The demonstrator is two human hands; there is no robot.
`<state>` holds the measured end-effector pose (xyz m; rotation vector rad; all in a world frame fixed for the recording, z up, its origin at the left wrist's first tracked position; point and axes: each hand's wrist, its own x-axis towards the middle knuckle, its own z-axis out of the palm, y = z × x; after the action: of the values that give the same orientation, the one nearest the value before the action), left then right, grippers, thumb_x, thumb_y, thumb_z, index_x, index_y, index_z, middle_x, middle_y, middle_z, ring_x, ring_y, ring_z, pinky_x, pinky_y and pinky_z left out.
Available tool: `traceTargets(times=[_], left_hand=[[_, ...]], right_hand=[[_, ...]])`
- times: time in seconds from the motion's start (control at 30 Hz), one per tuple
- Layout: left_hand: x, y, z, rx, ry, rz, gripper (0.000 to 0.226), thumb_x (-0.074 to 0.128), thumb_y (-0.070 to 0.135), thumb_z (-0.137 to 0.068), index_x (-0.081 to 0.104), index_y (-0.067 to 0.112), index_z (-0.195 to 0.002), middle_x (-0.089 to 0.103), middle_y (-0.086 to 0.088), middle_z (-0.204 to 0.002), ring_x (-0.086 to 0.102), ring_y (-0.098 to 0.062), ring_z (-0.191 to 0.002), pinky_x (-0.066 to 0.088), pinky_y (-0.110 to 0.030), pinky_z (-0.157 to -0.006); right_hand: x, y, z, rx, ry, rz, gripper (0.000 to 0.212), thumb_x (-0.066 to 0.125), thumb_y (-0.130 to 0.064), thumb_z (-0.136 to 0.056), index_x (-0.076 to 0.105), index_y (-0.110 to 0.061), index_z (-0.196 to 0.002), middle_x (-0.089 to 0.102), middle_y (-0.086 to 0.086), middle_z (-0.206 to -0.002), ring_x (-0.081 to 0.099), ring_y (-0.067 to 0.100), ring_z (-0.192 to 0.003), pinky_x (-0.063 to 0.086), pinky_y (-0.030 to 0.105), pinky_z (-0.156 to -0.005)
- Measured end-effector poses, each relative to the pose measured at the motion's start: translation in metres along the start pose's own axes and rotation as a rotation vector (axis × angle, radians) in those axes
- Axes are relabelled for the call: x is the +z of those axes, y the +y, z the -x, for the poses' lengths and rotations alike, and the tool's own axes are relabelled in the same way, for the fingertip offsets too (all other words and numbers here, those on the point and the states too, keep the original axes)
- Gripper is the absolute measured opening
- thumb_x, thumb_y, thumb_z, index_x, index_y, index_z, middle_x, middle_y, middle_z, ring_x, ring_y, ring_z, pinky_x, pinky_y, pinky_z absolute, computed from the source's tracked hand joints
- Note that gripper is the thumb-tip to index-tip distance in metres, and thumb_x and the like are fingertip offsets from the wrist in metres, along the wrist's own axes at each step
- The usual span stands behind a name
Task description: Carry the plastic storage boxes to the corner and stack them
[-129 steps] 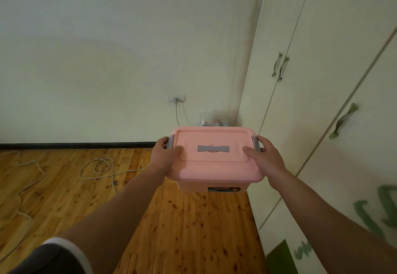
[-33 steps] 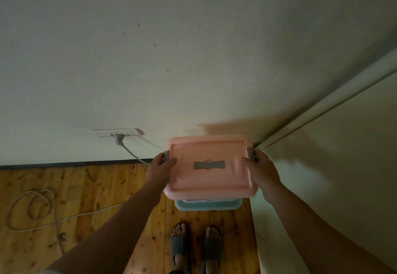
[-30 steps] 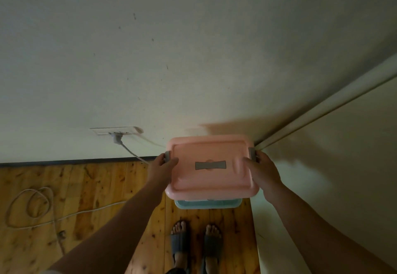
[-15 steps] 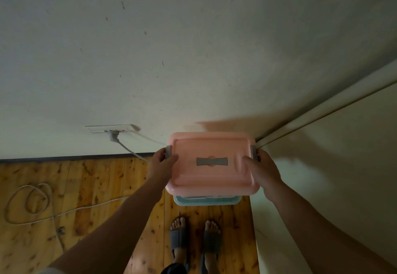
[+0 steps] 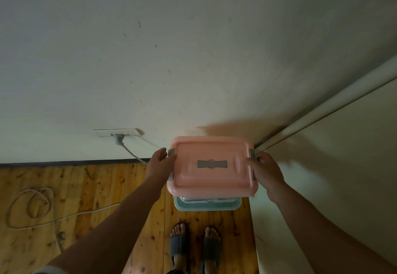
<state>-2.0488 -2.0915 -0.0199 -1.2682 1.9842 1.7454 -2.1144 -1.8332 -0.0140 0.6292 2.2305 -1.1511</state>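
A pink storage box (image 5: 211, 179) with a grey lid handle and grey side latches sits over a teal-lidded box (image 5: 207, 206) on the wooden floor, in the corner between wall and wardrobe. Only the teal box's front edge shows beneath it. My left hand (image 5: 160, 163) lies against the pink box's left side with its fingers nearly straight, the thumb touching the lid edge. My right hand (image 5: 265, 171) grips the right side, thumb on the lid by the latch.
A white wall stands right behind the boxes and a pale wardrobe side (image 5: 322, 187) to the right. A wall socket (image 5: 119, 133) with a plugged white cable (image 5: 30, 207) looping over the floor is at the left. My sandalled feet (image 5: 194, 245) stand just before the boxes.
The pink box has come down over the teal box in the corner. My left hand's fingers have straightened off the side; the right hand keeps its hold.
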Motion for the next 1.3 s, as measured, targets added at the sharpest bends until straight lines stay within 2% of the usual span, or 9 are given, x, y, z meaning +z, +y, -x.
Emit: traceTargets(times=[0.1,0.23,0.33,0.47,0.6,0.7,0.8,1.07,1.3], left_hand=[[-0.004,0.008,0.006,0.027,0.011,-0.015,0.055,0.057,0.029,-0.095,0.038,0.017,-0.146,0.045,-0.005,-0.146,0.044,-0.024,-0.130,0.037,-0.036,-0.097],[-0.009,0.017,0.015,0.059,0.003,-0.020,0.054,0.057,0.028,-0.095,0.038,0.017,-0.145,0.045,-0.006,-0.146,0.043,-0.025,-0.131,0.038,-0.039,-0.100],[-0.017,0.026,0.024,0.087,0.006,-0.019,0.052,0.057,0.026,-0.096,0.039,0.017,-0.144,0.045,-0.006,-0.146,0.043,-0.026,-0.131,0.039,-0.037,-0.097],[-0.029,0.041,0.033,0.127,-0.002,-0.014,0.052,0.057,0.025,-0.095,0.041,0.015,-0.143,0.046,-0.006,-0.145,0.044,-0.026,-0.130,0.039,-0.038,-0.101],[-0.039,0.056,0.040,0.173,-0.017,-0.014,0.052,0.059,0.024,-0.093,0.043,0.014,-0.142,0.049,-0.007,-0.142,0.047,-0.024,-0.126,0.038,-0.039,-0.104],[-0.045,0.067,0.046,0.224,-0.037,-0.055,0.052,0.059,0.026,-0.093,0.045,0.015,-0.141,0.051,-0.005,-0.140,0.048,-0.021,-0.124,0.037,-0.033,-0.098],[-0.053,0.079,0.052,0.280,-0.064,-0.089,0.051,0.060,0.026,-0.093,0.045,0.015,-0.141,0.053,-0.005,-0.139,0.049,-0.019,-0.123,0.037,-0.033,-0.100],[-0.072,0.107,0.070,0.376,-0.140,-0.090,0.048,0.059,0.027,-0.094,0.047,0.017,-0.139,0.055,-0.001,-0.136,0.049,-0.012,-0.110,0.036,-0.028,-0.092],[-0.072,0.137,0.089,0.426,-0.224,-0.067,0.047,0.059,0.026,-0.093,0.048,0.016,-0.138,0.056,-0.003,-0.133,0.051,-0.015,-0.113,0.039,-0.034,-0.101]], right_hand=[[-0.004,-0.005,0.007,-0.027,0.032,-0.007,0.046,0.059,-0.033,-0.088,0.048,-0.023,-0.132,0.051,-0.010,-0.100,0.050,0.009,-0.080,0.034,0.025,-0.058],[-0.007,-0.012,0.014,-0.067,0.070,0.005,0.039,0.059,-0.031,-0.090,0.052,-0.015,-0.126,0.058,-0.002,-0.094,0.050,0.009,-0.075,0.047,0.038,-0.076],[-0.010,-0.019,0.025,-0.078,0.067,-0.010,0.042,0.059,-0.031,-0.091,0.051,-0.014,-0.128,0.058,0.010,-0.124,0.058,0.023,-0.095,0.047,0.042,-0.087],[-0.015,-0.030,0.038,-0.114,0.074,-0.034,0.060,0.058,-0.034,-0.091,0.038,-0.022,-0.146,0.045,0.005,-0.146,0.048,0.026,-0.126,0.043,0.035,-0.089],[-0.018,-0.040,0.050,-0.138,0.093,-0.059,0.063,0.059,-0.034,-0.090,0.036,-0.022,-0.148,0.046,0.006,-0.146,0.050,0.026,-0.123,0.041,0.026,-0.064],[-0.020,-0.050,0.062,-0.155,0.101,-0.065,0.064,0.059,-0.034,-0.090,0.036,-0.021,-0.148,0.043,0.006,-0.149,0.046,0.028,-0.130,0.047,0.033,-0.081],[-0.023,-0.061,0.078,-0.184,0.116,-0.052,0.063,0.060,-0.033,-0.090,0.038,-0.018,-0.147,0.042,0.007,-0.150,0.042,0.027,-0.134,0.037,0.042,-0.107],[-0.029,-0.087,0.119,-0.247,0.144,-0.051,0.060,0.059,-0.033,-0.093,0.038,-0.017,-0.147,0.041,0.008,-0.150,0.042,0.027,-0.133,0.035,0.040,-0.109],[-0.037,-0.107,0.153,-0.305,0.219,-0.135,0.057,0.061,-0.031,-0.092,0.041,-0.020,-0.145,0.046,0.005,-0.146,0.048,0.024,-0.128,0.038,0.037,-0.105]])
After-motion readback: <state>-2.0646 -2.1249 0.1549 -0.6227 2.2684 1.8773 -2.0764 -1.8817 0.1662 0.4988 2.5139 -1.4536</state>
